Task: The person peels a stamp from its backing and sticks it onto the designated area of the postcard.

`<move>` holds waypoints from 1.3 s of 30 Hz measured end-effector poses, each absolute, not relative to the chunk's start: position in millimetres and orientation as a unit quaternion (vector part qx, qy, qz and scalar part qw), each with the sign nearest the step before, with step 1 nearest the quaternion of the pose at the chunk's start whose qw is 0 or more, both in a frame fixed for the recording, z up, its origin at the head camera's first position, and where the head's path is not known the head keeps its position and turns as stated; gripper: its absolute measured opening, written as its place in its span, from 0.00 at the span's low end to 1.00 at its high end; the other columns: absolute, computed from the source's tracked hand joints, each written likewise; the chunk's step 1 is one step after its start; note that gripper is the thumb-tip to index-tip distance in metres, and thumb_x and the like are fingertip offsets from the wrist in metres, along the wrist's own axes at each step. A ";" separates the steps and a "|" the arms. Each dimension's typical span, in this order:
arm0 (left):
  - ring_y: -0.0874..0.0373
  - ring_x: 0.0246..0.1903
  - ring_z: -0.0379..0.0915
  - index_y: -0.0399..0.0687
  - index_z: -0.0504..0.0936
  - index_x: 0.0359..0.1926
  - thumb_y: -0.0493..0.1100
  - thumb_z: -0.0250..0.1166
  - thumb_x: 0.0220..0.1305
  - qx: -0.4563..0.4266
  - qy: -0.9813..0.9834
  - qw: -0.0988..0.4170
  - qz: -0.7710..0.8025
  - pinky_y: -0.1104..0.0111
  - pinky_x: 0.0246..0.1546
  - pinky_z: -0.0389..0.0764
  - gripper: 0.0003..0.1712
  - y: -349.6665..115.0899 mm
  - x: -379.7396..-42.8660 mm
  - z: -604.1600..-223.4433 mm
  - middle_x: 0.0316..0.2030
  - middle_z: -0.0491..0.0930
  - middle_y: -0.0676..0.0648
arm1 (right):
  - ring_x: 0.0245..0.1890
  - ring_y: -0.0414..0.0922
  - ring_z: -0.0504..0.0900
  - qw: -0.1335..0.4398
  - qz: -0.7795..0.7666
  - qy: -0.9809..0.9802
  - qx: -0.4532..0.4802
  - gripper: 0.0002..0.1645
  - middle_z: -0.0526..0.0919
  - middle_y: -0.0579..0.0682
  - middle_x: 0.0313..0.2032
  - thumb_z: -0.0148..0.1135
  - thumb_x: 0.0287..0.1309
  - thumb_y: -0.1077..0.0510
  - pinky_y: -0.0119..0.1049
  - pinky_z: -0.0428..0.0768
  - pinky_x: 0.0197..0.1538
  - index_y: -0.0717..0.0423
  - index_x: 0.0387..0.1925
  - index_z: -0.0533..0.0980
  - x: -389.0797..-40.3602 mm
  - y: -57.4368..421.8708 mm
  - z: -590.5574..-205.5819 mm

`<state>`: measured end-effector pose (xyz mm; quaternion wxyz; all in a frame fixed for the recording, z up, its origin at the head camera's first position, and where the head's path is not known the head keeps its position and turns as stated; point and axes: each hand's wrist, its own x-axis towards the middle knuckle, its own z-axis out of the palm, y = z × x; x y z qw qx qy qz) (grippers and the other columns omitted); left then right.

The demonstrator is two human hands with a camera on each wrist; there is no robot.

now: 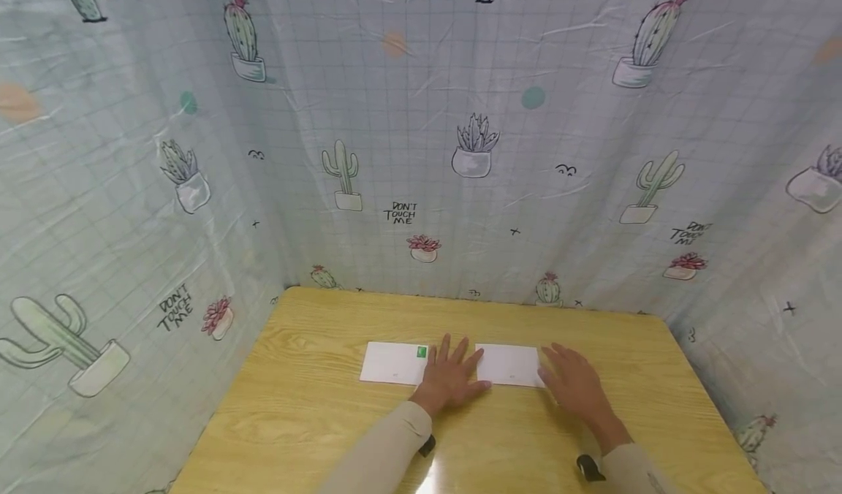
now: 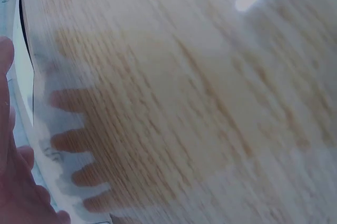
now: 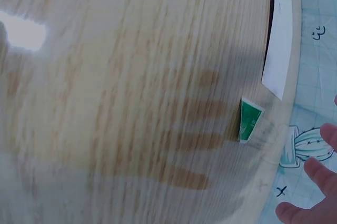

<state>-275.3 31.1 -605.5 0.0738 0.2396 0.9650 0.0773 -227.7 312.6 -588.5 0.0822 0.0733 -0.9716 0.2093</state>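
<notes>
Two white envelopes lie side by side on the wooden table. The left envelope (image 1: 391, 364) bears a green stamp (image 1: 422, 351) at its top right corner. My left hand (image 1: 450, 377) is spread flat, its fingers overlapping that envelope's right edge and its thumb side near the right envelope (image 1: 506, 365). To the right of the right envelope is my right hand (image 1: 577, 384), fingers loosely extended, fingertips at the envelope's edge, holding nothing. A loose green stamp (image 3: 250, 120) lies on the table beside this envelope in the right wrist view; the hand hides it in the head view.
The glossy wooden table (image 1: 296, 377) has a bright reflection near its front. A cactus-printed curtain (image 1: 421, 150) surrounds the table at the back and both sides. Dark straps (image 1: 590, 468) show at the wrists below light sleeves (image 1: 375, 450).
</notes>
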 end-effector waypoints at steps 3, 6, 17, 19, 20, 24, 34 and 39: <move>0.36 0.83 0.41 0.69 0.57 0.82 0.75 0.45 0.75 0.240 0.964 0.077 0.086 0.39 0.80 0.52 0.42 30.8 -273.0 -600.2 0.84 0.51 0.48 | 0.71 0.72 0.69 0.079 0.213 -0.971 0.075 0.31 0.72 0.69 0.71 0.55 0.77 0.48 0.73 0.64 0.71 0.63 0.70 0.72 -227.1 315.4 -592.1; 0.37 0.83 0.44 0.68 0.59 0.82 0.73 0.47 0.75 0.243 0.963 0.071 0.089 0.40 0.80 0.54 0.40 30.4 -271.6 -597.5 0.83 0.53 0.48 | 0.72 0.71 0.68 0.071 0.218 -0.971 0.073 0.32 0.71 0.69 0.72 0.56 0.77 0.48 0.73 0.64 0.71 0.63 0.71 0.71 -225.7 319.0 -594.3; 0.40 0.83 0.46 0.70 0.56 0.82 0.72 0.42 0.78 0.250 0.964 0.073 0.050 0.45 0.80 0.56 0.37 32.8 -278.8 -606.5 0.84 0.52 0.49 | 0.71 0.74 0.68 0.044 0.261 -0.961 0.084 0.32 0.71 0.71 0.71 0.62 0.72 0.52 0.73 0.63 0.72 0.65 0.71 0.71 -214.0 336.2 -596.5; 0.40 0.83 0.46 0.70 0.56 0.82 0.71 0.41 0.79 0.251 0.964 0.073 0.048 0.45 0.80 0.56 0.37 33.5 -280.5 -609.1 0.84 0.52 0.49 | 0.71 0.74 0.68 0.031 0.278 -0.957 0.078 0.34 0.72 0.70 0.71 0.65 0.70 0.53 0.73 0.62 0.72 0.64 0.71 0.71 -212.2 340.9 -598.5; 0.40 0.83 0.46 0.70 0.56 0.82 0.71 0.41 0.79 0.251 0.964 0.073 0.051 0.45 0.81 0.56 0.37 33.8 -281.4 -610.5 0.84 0.52 0.49 | 0.71 0.73 0.68 0.028 0.283 -0.956 0.077 0.35 0.72 0.70 0.71 0.66 0.68 0.52 0.72 0.63 0.72 0.64 0.71 0.71 -211.3 343.7 -599.8; 0.39 0.83 0.45 0.69 0.56 0.82 0.68 0.42 0.80 0.249 0.963 0.076 0.066 0.44 0.81 0.55 0.35 34.9 -283.7 -613.7 0.84 0.52 0.49 | 0.70 0.71 0.72 0.020 0.306 -0.949 0.075 0.38 0.76 0.66 0.69 0.73 0.62 0.51 0.71 0.66 0.71 0.63 0.69 0.73 -208.1 355.5 -604.6; 0.39 0.83 0.45 0.69 0.58 0.82 0.65 0.44 0.81 0.245 0.963 0.078 0.075 0.43 0.80 0.55 0.34 36.8 -282.1 -612.6 0.84 0.51 0.49 | 0.67 0.67 0.77 0.026 0.302 -0.949 0.083 0.24 0.86 0.56 0.60 0.75 0.58 0.50 0.68 0.70 0.69 0.52 0.56 0.85 -202.4 373.1 -611.5; 0.40 0.84 0.42 0.70 0.58 0.82 0.65 0.44 0.81 0.242 0.964 0.083 0.071 0.43 0.81 0.53 0.33 37.5 -281.7 -612.5 0.84 0.50 0.50 | 0.69 0.69 0.73 0.032 0.319 -0.944 0.083 0.18 0.87 0.57 0.59 0.75 0.59 0.52 0.73 0.66 0.69 0.52 0.50 0.88 -201.2 370.8 -615.1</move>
